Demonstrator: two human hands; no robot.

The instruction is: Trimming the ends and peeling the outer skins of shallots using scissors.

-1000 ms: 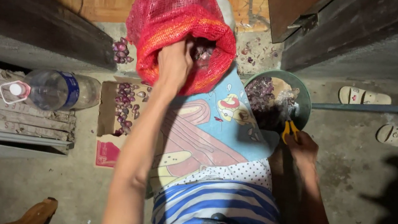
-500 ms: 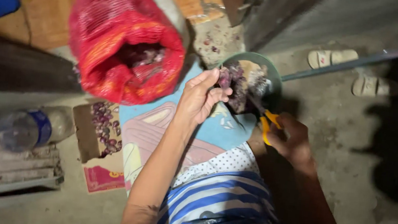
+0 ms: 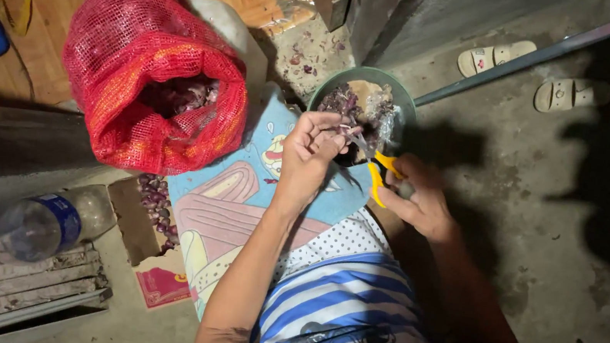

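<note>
- Left hand pinched shut on a small shallot, held just over the near rim of the green bowl.
- Right hand closed around yellow-handled scissors, blades aimed left at the shallot; blade gap too dark to tell.
- Best to keep the bulb steady above the bowl so trimmings drop inside, fingertips back from the blades, and snip only the tip.
- Bowl already heaped with purple skins and scraps at the far side of the lap.
- Red mesh sack open on the far left, more shallots inside.
- Cardboard tray of shallots near left, plastic bottle beside it.
- Sandals far right, well apart.
- Dim light and the left wrist partly screening the cut: main hindrance.
</note>
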